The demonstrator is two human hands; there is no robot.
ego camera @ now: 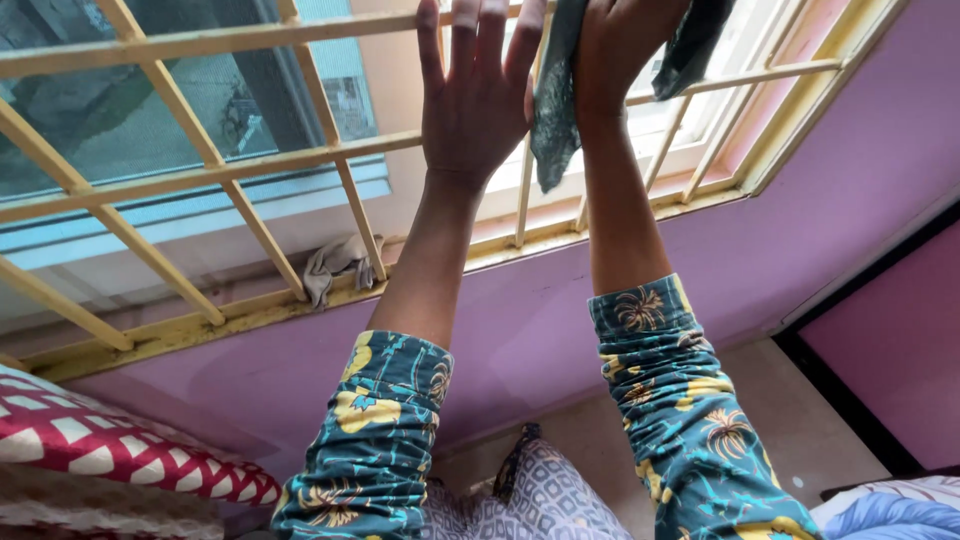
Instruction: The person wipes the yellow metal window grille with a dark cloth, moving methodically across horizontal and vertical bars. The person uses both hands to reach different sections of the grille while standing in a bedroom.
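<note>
The right hand (625, 45) is closed tight on a dark green cloth (553, 100), up high against the yellow window bars (210, 175). The left hand (478, 90) is flat and open on the bars, just beside the cloth. The cloth looks soft, light and floppy, so a bunched-up middle seems best to grab.

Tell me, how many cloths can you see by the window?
2. A dark green cloth is in the right hand, up against the window bars. A grey cloth lies crumpled on the sill. Others may be hidden.
</note>
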